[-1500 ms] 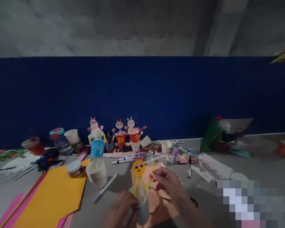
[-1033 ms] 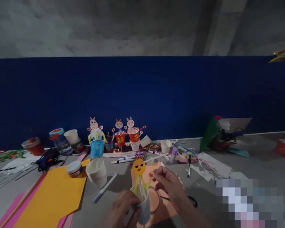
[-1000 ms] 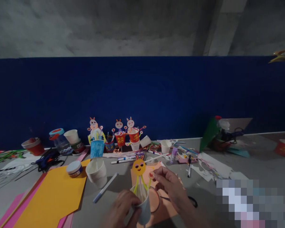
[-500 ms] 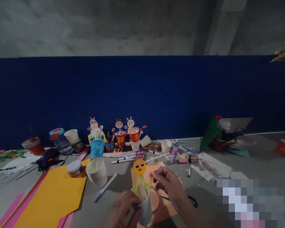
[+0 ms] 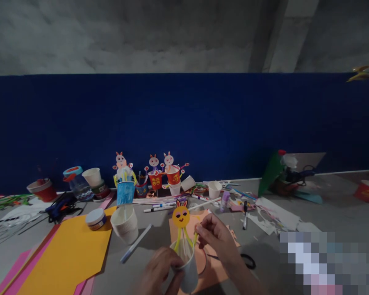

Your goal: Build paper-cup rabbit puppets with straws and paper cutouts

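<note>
My left hand (image 5: pixel 163 266) is closed round the rim and side of a white paper cup (image 5: pixel 190 278). A yellow paper rabbit face (image 5: pixel 181 218) stands above this cup on a thin stick. Yellow fuzzy stems (image 5: pixel 177 241) rise from the cup below the face. With thumb and finger, my right hand (image 5: pixel 218 237) pinches the small round paper paw at the end of the right stem; the fingers cover most of it. Under the cup and right hand lies orange paper (image 5: pixel 213 280). Scissors (image 5: pixel 248 261) rest partly behind my right wrist.
To the left are a blue cup puppet (image 5: pixel 126 192) in a white cup (image 5: pixel 124 225), a marker (image 5: pixel 137 243), a jar (image 5: pixel 95 218) and yellow paper (image 5: pixel 67 250). Finished-looking rabbit cups (image 5: pixel 173 176) stand behind. Paper scraps (image 5: pixel 279 215) and a glue stick (image 5: pixel 224 200) lie right.
My right fingers have closed further over the small paper paw, which showed more plainly before. The left hand keeps its hold on the cup. The view has shifted very slightly.
</note>
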`<state>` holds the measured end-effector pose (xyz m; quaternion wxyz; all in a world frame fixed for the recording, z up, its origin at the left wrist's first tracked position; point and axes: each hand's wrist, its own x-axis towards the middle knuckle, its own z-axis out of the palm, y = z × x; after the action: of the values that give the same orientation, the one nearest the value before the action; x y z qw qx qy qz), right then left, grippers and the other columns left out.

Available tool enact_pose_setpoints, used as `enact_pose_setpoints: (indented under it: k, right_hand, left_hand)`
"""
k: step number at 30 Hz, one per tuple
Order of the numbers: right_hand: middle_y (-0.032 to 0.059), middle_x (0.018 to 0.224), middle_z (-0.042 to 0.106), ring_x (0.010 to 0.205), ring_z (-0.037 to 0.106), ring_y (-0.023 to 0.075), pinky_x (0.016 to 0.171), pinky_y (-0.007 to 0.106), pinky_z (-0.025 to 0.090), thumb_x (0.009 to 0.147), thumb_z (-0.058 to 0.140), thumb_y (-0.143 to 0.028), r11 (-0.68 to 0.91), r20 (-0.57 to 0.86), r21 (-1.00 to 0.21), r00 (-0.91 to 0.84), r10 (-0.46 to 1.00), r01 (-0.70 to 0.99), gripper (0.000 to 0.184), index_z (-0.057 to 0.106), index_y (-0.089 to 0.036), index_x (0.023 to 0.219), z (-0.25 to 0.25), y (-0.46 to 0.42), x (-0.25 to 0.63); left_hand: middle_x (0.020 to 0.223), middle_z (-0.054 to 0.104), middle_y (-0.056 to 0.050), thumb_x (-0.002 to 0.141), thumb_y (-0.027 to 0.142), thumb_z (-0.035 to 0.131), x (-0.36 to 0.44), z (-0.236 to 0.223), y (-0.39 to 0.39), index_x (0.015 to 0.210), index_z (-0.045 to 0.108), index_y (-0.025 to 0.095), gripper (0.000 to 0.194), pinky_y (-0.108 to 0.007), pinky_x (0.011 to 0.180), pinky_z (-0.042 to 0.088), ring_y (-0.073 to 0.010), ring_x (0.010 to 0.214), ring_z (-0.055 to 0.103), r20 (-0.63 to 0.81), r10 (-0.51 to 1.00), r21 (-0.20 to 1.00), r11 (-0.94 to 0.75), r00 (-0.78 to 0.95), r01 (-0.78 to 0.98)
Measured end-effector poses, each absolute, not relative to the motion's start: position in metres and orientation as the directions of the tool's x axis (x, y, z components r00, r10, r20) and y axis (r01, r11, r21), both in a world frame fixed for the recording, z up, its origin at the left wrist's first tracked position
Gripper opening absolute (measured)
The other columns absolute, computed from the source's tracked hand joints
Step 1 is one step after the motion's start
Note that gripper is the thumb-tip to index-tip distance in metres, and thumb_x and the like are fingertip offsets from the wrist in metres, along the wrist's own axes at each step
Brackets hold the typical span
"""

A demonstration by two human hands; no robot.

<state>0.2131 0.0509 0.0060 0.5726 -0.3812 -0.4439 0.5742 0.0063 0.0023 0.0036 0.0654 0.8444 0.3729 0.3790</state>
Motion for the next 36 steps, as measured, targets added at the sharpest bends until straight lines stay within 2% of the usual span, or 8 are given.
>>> enact_pose_setpoints:
  k: [7, 13, 18, 24, 36]
  right_hand:
    - [-0.0051, 0.064, 0.058, 0.055, 0.056, 0.0109, 0.051, 0.023, 0.048, 0.065, 0.084, -0.061, 0.043, 0.07, -0.957, -0.083, 0.994, -0.287, 0.049, 0.062, -0.018, 0.072, 0.009, 0.05, 0.213]
    - [-0.0054, 0.061, 0.057, 0.054, 0.054, 0.0102, 0.05, 0.022, 0.047, 0.062, 0.087, -0.06, -0.006, 0.031, -0.95, -0.112, 0.993, -0.313, 0.049, 0.062, -0.018, 0.07, 0.011, 0.051, 0.213]
    - [-0.0054, 0.06, 0.059, 0.053, 0.055, 0.0096, 0.052, 0.022, 0.048, 0.063, 0.088, -0.056, -0.039, 0.008, -0.939, -0.133, 0.991, -0.342, 0.046, 0.062, -0.018, 0.07, 0.013, 0.051, 0.213]
    - [-0.0047, 0.06, 0.06, 0.054, 0.055, 0.0103, 0.054, 0.023, 0.047, 0.062, 0.09, -0.051, -0.066, -0.009, -0.922, -0.149, 0.989, -0.38, 0.044, 0.063, -0.017, 0.07, 0.015, 0.05, 0.214]
    - [-0.004, 0.062, 0.062, 0.055, 0.058, 0.0128, 0.058, 0.026, 0.049, 0.066, 0.088, -0.051, -0.008, 0.042, -0.935, -0.132, 0.99, -0.354, 0.039, 0.065, -0.019, 0.071, 0.015, 0.049, 0.213]
  left_hand:
    - [0.075, 0.067, 0.0, 0.089, 0.013, 0.058, 0.006, 0.002, 0.002, 0.088, 0.057, 0.024, 0.012, -0.023, 0.056, 0.047, -0.0149, 0.062, 0.06, 0.605, 0.676, 0.411, -0.718, 0.421, 0.561]
    - [0.076, 0.067, 0.0, 0.087, 0.011, 0.06, 0.006, 0.004, 0.002, 0.089, 0.058, 0.025, 0.014, -0.021, 0.052, 0.044, -0.0144, 0.061, 0.059, 0.595, 0.68, 0.423, -0.718, 0.428, 0.552]
    - [0.075, 0.067, 0.0, 0.088, 0.012, 0.059, 0.009, 0.004, 0.001, 0.086, 0.058, 0.025, 0.014, -0.022, 0.053, 0.044, -0.0147, 0.061, 0.059, 0.619, 0.695, 0.475, -0.702, 0.366, 0.53]
    - [0.074, 0.067, 0.0, 0.087, 0.01, 0.06, 0.007, 0.008, 0.001, 0.086, 0.057, 0.025, 0.015, -0.022, 0.053, 0.044, -0.0148, 0.061, 0.06, 0.613, 0.663, 0.431, -0.736, 0.43, 0.521]
    - [0.071, 0.065, 0.0, 0.087, 0.011, 0.06, 0.007, 0.007, 0.001, 0.085, 0.057, 0.025, 0.014, -0.021, 0.05, 0.044, -0.0143, 0.059, 0.059, 0.62, 0.661, 0.405, -0.732, 0.423, 0.548]
